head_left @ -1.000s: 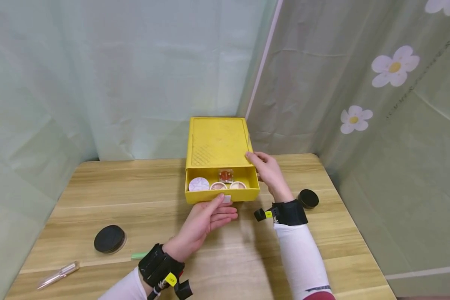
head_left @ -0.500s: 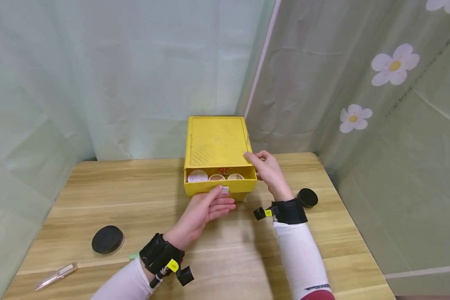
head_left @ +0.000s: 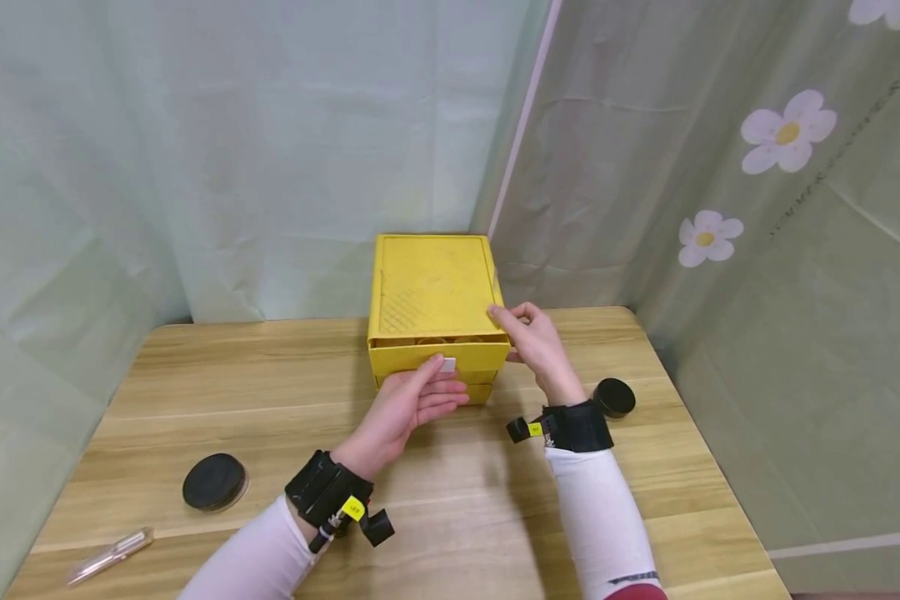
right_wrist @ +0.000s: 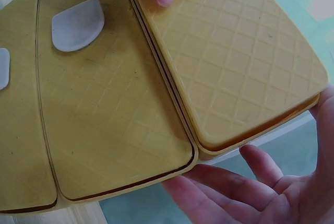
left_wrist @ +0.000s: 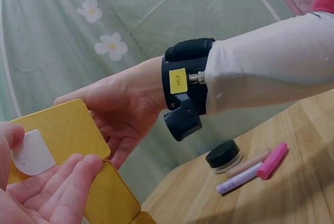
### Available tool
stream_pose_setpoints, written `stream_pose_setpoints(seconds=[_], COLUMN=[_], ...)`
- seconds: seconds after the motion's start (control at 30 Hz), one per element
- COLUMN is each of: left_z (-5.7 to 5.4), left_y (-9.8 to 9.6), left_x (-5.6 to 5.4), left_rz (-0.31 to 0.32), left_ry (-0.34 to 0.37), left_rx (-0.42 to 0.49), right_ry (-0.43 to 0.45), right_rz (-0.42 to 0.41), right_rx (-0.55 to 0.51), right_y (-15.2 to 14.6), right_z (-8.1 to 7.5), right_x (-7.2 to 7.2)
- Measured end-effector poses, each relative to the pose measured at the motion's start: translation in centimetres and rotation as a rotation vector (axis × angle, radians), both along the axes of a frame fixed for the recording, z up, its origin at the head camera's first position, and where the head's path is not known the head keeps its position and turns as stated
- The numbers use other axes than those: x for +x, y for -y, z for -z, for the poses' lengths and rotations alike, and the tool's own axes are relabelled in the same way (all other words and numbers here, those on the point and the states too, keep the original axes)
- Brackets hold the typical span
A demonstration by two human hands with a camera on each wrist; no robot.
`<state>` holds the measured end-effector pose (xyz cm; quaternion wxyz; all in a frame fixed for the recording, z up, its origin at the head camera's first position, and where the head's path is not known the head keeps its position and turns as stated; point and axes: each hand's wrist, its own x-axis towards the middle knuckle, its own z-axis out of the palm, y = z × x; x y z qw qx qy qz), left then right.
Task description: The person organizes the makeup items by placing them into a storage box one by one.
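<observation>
A yellow drawer box (head_left: 438, 283) with stacked drawers stands at the back of the wooden table. Its top drawer (head_left: 397, 360) sticks out slightly, leaving a narrow gap under the lid. The left thumb lies on the white tab (head_left: 448, 365) of that drawer, while the other fingers of the left hand (head_left: 401, 408) extend straight below it. In the left wrist view, these fingertips (left_wrist: 91, 166) touch the drawer front. The right hand (head_left: 538, 348) holds the box's right side, thumb on the top edge and fingers (right_wrist: 224, 182) against the side wall. The drawer's contents are nearly hidden.
A round black-lidded container (head_left: 214, 482) and a clear slim tube (head_left: 110, 557) lie at the left. A smaller black-lidded jar (head_left: 613, 397) stands right of the right wrist. The left wrist view shows purple (left_wrist: 240, 179) and pink (left_wrist: 272, 161) tubes near that jar. Curtains hang behind the table.
The left hand has pushed the top drawer back into the box, so the round compacts and red item inside have gone from sight. The right hand stays on the box's side.
</observation>
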<state>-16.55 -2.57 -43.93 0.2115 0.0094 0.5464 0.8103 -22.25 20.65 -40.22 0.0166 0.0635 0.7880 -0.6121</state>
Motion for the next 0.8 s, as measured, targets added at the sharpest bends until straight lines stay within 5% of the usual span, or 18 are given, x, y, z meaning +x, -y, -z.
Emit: stream_pose_setpoints(seconds=[0.8], left_z=[0.0], left_y=[-0.4], left_x=[-1.4], left_rz=[-0.036], left_ry=[-0.021], left_rx=[-0.005], right_ry=[0.018], right_rz=[-0.03], right_rx=[-0.057], right_y=[-0.1], right_z=[0.1], right_x=[-0.1])
